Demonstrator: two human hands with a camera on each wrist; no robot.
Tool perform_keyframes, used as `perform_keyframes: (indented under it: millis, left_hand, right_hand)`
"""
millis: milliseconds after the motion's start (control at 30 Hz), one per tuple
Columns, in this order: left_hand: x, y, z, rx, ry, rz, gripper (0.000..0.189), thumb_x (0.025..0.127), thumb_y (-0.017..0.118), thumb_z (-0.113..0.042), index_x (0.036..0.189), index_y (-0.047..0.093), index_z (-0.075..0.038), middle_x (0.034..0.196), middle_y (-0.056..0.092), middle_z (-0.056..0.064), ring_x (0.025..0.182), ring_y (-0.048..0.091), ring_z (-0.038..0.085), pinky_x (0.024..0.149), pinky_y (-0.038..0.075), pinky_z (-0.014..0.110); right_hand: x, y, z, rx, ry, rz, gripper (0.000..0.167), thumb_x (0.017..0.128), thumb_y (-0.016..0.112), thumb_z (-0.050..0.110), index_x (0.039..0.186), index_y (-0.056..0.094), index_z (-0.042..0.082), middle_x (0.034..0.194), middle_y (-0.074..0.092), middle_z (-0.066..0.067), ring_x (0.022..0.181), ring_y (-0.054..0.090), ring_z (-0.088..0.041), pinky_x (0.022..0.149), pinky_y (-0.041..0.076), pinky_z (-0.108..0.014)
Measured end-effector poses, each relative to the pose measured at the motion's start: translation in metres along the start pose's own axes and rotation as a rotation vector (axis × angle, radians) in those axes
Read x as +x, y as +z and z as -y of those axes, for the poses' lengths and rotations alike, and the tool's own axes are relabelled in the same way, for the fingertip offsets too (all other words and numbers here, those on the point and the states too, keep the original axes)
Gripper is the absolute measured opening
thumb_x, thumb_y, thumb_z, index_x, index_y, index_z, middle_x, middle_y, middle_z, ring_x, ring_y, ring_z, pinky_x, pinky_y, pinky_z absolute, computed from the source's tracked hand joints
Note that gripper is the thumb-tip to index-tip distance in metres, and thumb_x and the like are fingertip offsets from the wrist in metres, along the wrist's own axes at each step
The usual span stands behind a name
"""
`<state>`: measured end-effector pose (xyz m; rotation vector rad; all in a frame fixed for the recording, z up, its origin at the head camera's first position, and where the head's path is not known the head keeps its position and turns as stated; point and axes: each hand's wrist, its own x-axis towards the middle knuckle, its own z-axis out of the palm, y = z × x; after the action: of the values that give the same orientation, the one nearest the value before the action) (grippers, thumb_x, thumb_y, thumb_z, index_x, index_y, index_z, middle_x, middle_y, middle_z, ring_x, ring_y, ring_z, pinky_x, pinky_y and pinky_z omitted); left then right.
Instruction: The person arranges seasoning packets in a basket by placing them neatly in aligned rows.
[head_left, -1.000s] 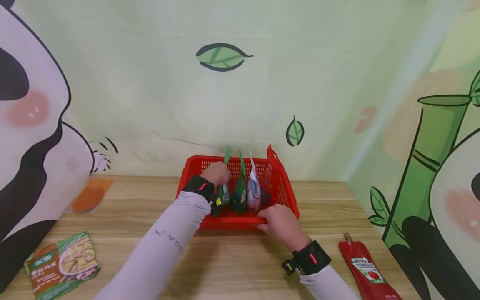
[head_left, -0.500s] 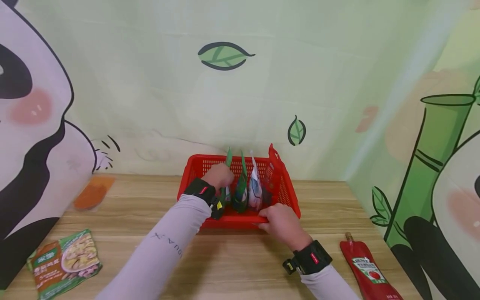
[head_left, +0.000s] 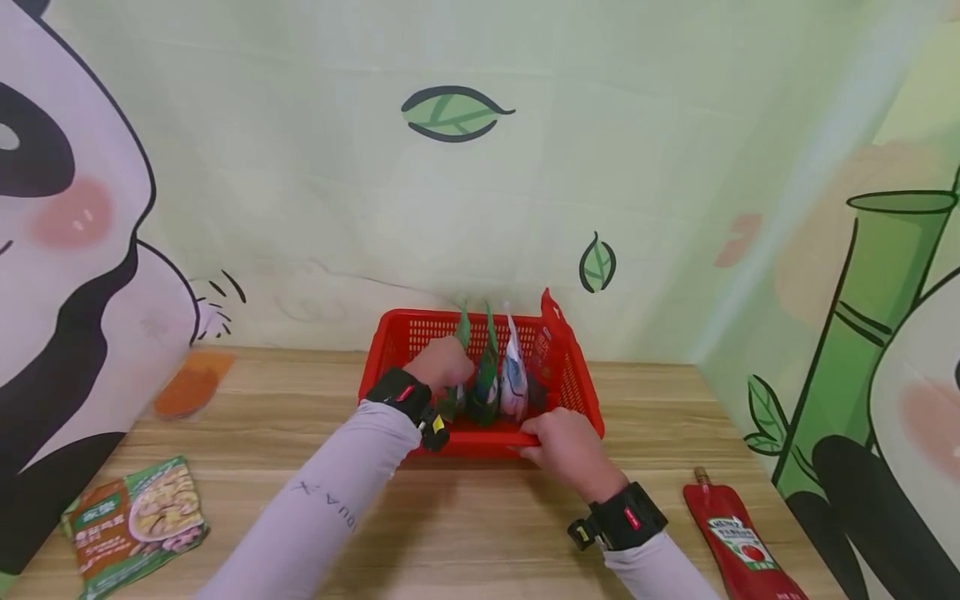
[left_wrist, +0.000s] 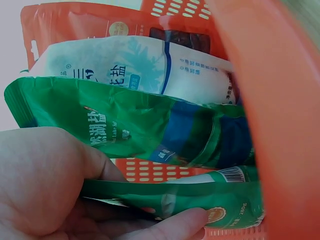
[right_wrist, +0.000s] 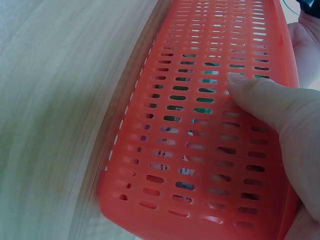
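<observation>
In the head view, a red plastic basket [head_left: 480,446] stands near the wall with several pouches upright inside it. My left hand [head_left: 441,364] reaches into its left part. The left wrist view shows that hand [left_wrist: 45,180] pinching a green pouch [left_wrist: 185,192] marked 280g between thumb and fingers. Next to it stand a green-and-blue salt bag [left_wrist: 135,120], a white salt bag [left_wrist: 145,62] and a red pouch [left_wrist: 90,25]. My right hand [head_left: 566,446] grips the basket's front rim, its thumb [right_wrist: 255,95] lying on the slotted outer wall; the fingers are mostly hidden.
On the table's left lies a brown-and-green food packet [head_left: 138,525] with a picture of a bowl. A red Heinz ketchup pouch [head_left: 738,542] with a spout lies at the right. The printed backdrop [head_left: 337,208] rises right behind the basket.
My left hand and the green pouch have moved slightly down and right within the basket. The right hand keeps its grip on the rim. The head view has shifted a little.
</observation>
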<state>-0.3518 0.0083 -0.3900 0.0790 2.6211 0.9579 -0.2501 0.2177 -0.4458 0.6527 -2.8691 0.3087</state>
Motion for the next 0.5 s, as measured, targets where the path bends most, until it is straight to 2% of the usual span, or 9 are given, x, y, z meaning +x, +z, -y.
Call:
perform_keyframes:
  millis: [167,500]
  left_hand:
    - [-0.003,0.003,0.002,0.009,0.025,0.0,0.017,0.096,0.063,-0.014,0.103,0.07,-0.001,0.098,0.073,0.016,0.086,0.072,0.033,0.081,0.063,0.045]
    - [-0.01,0.011,0.01,-0.04,0.011,-0.011,0.021,0.096,0.065,-0.016,0.109,0.069,0.0,0.1,0.075,0.019,0.086,0.073,0.034,0.079,0.063,0.045]
  right_hand:
    - [0.0,0.001,-0.001,-0.018,-0.017,-0.02,0.014,0.08,0.089,0.031,0.082,0.078,0.021,0.066,0.067,0.011,0.062,0.051,-0.007,0.063,0.045,-0.021]
    - [0.0,-0.001,0.001,-0.014,-0.013,-0.015,0.015,0.08,0.088,0.033,0.085,0.08,0.022,0.068,0.069,0.011,0.063,0.052,-0.006,0.064,0.047,-0.021]
